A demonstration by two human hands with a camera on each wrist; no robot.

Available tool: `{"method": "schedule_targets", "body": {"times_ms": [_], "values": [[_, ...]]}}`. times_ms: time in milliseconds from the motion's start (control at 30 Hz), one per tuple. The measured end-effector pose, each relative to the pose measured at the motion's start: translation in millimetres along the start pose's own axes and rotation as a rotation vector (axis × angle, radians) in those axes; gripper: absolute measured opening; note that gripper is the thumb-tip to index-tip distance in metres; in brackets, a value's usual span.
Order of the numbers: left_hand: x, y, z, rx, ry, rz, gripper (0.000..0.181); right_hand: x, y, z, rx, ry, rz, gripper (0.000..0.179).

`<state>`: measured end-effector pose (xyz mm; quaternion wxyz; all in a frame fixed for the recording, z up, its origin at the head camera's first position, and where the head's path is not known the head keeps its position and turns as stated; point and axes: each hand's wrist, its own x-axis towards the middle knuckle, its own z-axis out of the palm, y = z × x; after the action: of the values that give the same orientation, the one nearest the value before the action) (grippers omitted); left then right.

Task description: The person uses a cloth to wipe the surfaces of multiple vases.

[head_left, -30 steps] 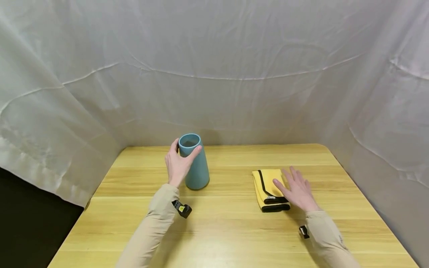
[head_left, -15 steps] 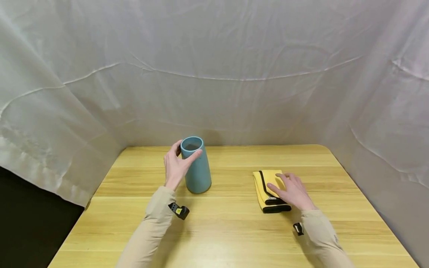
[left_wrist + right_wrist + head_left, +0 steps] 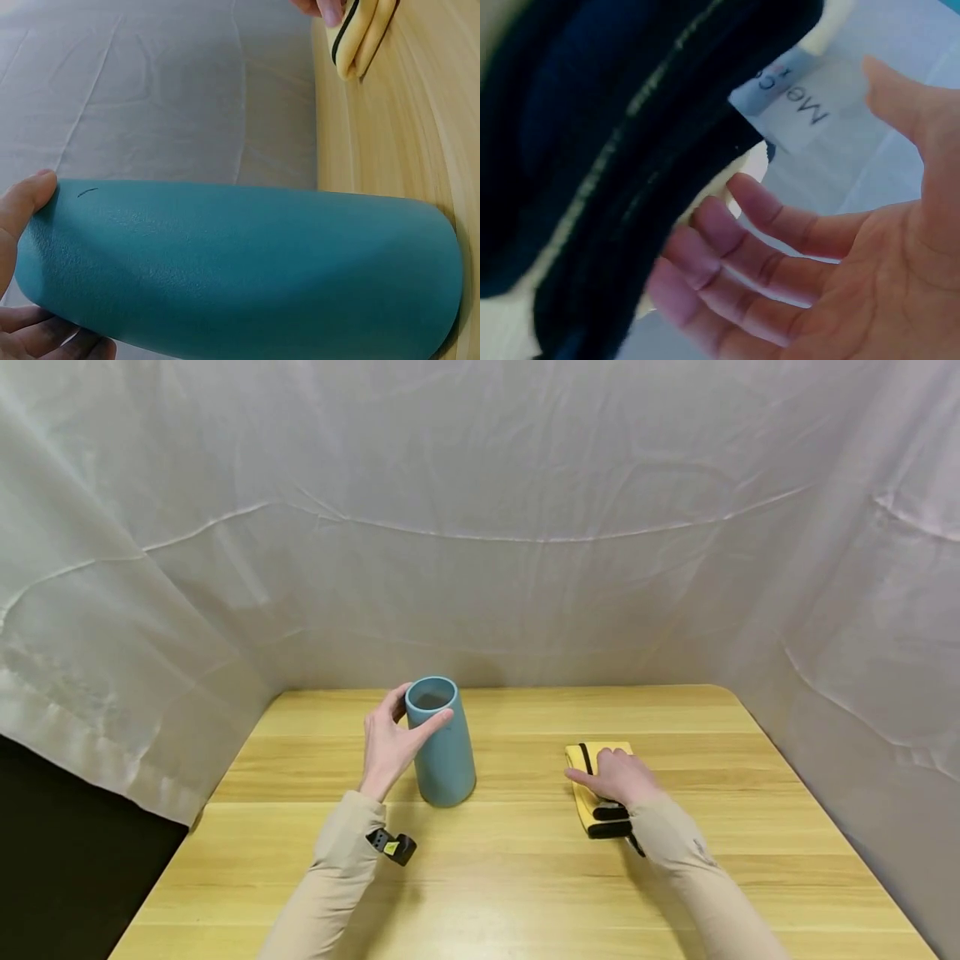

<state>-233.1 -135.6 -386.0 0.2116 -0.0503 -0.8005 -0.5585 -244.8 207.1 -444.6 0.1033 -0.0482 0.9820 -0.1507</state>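
Note:
A tall blue-green vase (image 3: 445,762), narrower toward its open top, stands upright on the wooden table. My left hand (image 3: 387,742) grips it close under the rim, thumb on the near side and fingers round the far left side. A short dark pen-like mark shows on its wall in the left wrist view. To the right lies a folded yellow cloth (image 3: 586,807) with black edging. Over its right part is my right hand (image 3: 621,777), thumb pointing left. In the right wrist view its bent fingers (image 3: 735,247) reach the cloth's edge, thumb apart, beside a white label (image 3: 799,112).
The light wooden table (image 3: 510,877) carries the vase and the cloth, with a wide stretch of bare wood between them. Grey-white fabric (image 3: 480,527) hangs behind and along both sides. A dark area (image 3: 67,852) lies beyond the table's left edge.
My right hand has moved left and down onto the cloth, its spread fingers now bent. My left hand and the vase have shifted slightly toward me.

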Motion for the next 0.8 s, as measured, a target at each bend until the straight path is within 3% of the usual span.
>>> {"method": "schedule_targets", "body": {"times_ms": [300,567,800], "values": [[-2.6,0.3,-1.7,0.000,-0.013,0.006,0.057,24.8,-11,7,-0.164,-0.069,0.082,0.056],[-3.9,0.4,-3.7,0.005,-0.017,0.006,0.058,31.3,-16,5,-0.243,-0.041,0.028,0.036],[-3.4,-0.4,-3.6,0.017,-0.037,0.007,0.059,25.3,-11,9,-0.304,0.025,-0.095,0.020]]}}
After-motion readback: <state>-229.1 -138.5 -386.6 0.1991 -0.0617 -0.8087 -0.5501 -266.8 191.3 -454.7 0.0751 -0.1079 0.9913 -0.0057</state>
